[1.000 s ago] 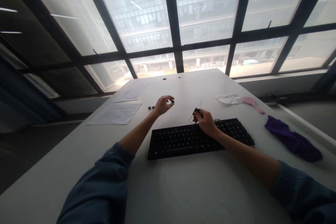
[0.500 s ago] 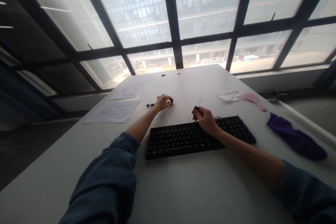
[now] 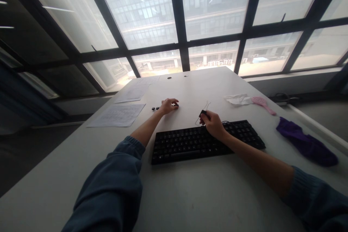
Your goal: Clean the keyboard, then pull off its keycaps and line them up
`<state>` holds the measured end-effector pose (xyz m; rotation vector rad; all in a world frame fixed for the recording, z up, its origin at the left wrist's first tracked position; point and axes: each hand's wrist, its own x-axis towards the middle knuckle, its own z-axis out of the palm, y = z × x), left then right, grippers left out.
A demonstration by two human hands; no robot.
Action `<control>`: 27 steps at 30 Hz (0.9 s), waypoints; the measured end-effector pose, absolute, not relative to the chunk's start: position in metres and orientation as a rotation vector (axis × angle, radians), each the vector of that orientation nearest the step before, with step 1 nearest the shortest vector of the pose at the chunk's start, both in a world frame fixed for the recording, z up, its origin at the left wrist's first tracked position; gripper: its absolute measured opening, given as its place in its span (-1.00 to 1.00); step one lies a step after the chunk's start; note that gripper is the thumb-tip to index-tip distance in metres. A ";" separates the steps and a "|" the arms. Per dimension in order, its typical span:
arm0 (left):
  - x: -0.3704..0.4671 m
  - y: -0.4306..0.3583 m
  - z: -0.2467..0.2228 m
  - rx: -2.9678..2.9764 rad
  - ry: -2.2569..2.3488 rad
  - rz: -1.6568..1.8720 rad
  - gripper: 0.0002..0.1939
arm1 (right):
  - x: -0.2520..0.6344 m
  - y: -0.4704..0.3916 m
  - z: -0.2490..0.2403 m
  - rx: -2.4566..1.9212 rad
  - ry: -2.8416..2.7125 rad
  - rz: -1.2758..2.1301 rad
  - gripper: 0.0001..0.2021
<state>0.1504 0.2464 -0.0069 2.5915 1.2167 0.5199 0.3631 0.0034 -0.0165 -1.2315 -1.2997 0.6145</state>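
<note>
My right hand (image 3: 212, 123) is closed around the black handle of a wire keycap puller (image 3: 202, 113), above the rear edge of a black keyboard (image 3: 185, 145). The puller's thin wire loops stick out on both sides of my fingers. Further back on the desk, my left hand (image 3: 168, 107) has its thumb and index finger bent round a small black keycap (image 3: 175, 105). Other black keycaps (image 3: 154, 108) lie just left of that hand, partly hidden behind the wrist. Detail on the keycaps is too small to make out.
Printed paper sheets (image 3: 116, 115) lie on the white desk (image 3: 185, 192) at left. A crumpled white tissue (image 3: 237, 99), a pink hairbrush (image 3: 262, 104) and a purple cloth (image 3: 304, 141) line the right side. Tall windows stand beyond the far edge.
The left index finger has lowered towards the thumb, narrowing the gap around the keycap. The right hand and the puller have stayed in place.
</note>
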 end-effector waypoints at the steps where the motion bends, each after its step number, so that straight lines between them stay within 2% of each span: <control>1: 0.150 0.247 -0.007 2.590 1.218 0.520 -0.63 | 0.363 0.004 -0.017 -1.229 -1.300 0.613 -0.72; 12: 0.146 0.235 0.008 2.603 1.197 0.581 -0.61 | 0.364 0.003 -0.015 -1.160 -1.313 0.572 -0.73; 20: 0.153 0.193 0.072 2.584 1.193 0.975 -0.75 | 0.366 0.008 -0.016 -1.095 -1.240 0.579 -0.72; 23: 0.168 0.152 0.082 2.622 1.034 0.907 -0.77 | 0.373 0.009 -0.011 -1.109 -1.300 0.559 -0.77; 27: 0.191 0.097 0.068 2.656 0.868 0.641 -0.76 | 0.384 0.003 -0.007 -1.119 -1.480 0.462 -0.81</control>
